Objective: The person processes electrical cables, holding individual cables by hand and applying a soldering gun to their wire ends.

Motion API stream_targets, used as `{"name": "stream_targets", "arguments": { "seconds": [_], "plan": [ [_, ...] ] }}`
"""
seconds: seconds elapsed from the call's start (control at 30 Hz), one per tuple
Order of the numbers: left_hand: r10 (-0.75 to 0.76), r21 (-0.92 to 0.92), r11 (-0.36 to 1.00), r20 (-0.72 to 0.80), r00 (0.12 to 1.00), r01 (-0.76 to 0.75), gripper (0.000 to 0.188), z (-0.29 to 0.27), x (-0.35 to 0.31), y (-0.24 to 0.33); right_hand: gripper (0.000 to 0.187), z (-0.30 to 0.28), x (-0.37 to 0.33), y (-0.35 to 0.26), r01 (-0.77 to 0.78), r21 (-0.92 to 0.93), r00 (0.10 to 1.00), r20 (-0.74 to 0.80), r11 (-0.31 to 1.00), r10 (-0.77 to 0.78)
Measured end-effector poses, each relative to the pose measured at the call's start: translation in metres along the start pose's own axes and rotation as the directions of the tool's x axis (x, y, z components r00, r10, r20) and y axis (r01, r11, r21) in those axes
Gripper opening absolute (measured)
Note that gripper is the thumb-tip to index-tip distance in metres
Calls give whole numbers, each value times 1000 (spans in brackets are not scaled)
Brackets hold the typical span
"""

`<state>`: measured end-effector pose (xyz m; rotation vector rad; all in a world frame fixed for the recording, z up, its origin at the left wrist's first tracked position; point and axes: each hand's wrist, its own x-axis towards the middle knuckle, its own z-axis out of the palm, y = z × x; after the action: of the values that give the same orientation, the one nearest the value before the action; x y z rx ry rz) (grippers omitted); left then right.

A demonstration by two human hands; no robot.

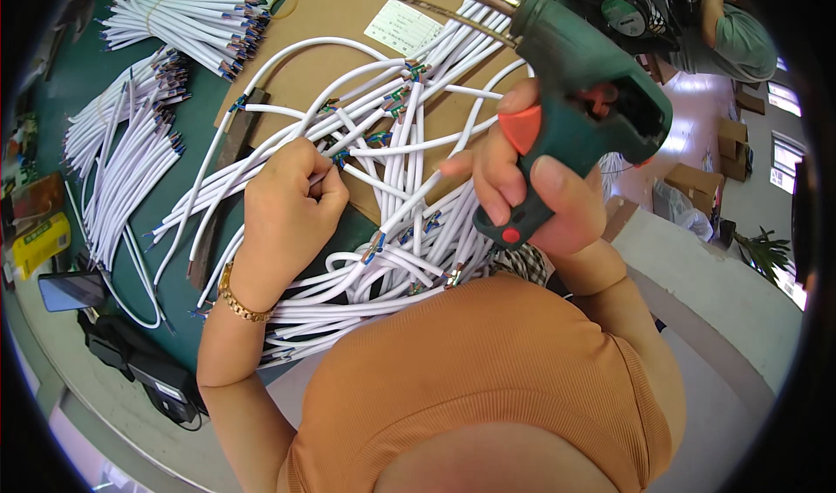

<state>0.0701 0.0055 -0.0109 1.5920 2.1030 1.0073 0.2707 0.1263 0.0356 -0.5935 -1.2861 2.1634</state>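
Observation:
My right hand (549, 188) is wrapped round the handle of a dark green pistol-shaped soldering gun (592, 84), a finger by its orange trigger (521, 129). Two metal rods run from its front toward the upper left, above the cables. One of my fingertips is beside a white cable (424, 192). My left hand (292, 210) is closed, thumb and fingers pinched together at a white cable whose bared coloured wires (340, 157) show beside the fingertips. More white cables (409, 266) with stripped brown, blue and green wires lie tangled around and between both hands.
Bundled white cables (183, 23) lie on the green tabletop (187, 293) at left. Brown cardboard (318, 10) carries a printed label (402, 28). A dark bar (231, 158) lies near my left hand; a phone (71, 291) and yellow packet (42, 245) sit far left. Another person's arm (714, 14) shows upper right.

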Motion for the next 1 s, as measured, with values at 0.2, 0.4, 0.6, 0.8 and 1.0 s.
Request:
{"name": "stream_targets", "arguments": {
  "seconds": [0.2, 0.4, 0.6, 0.8, 1.0],
  "plan": [
    [68, -48, 996, -27, 997, -70, 10, 0, -1, -1, 57, 4, -14, 5, -199, -118, 975, 79, 973, 209],
    [-110, -154, 982, -17, 994, 106, 13, -3, -4, 1, 56, -5, -25, 13, -238, -105, 965, 85, 966, 247],
    [53, -103, 993, -66, 996, -59, 10, -3, 0, -4, 54, -12, -23, 17, -103, -89, 983, 146, 991, 116],
    [134, -30, 990, -83, 987, -137, 14, 1, 2, -6, 54, -13, -17, 12, -115, -10, 991, 67, 993, 116],
    [573, 352, 724, 174, 801, -594, 14, -6, 14, -1, 53, -10, -3, 27, -102, 114, 984, 158, 988, 83]
  ]
}}
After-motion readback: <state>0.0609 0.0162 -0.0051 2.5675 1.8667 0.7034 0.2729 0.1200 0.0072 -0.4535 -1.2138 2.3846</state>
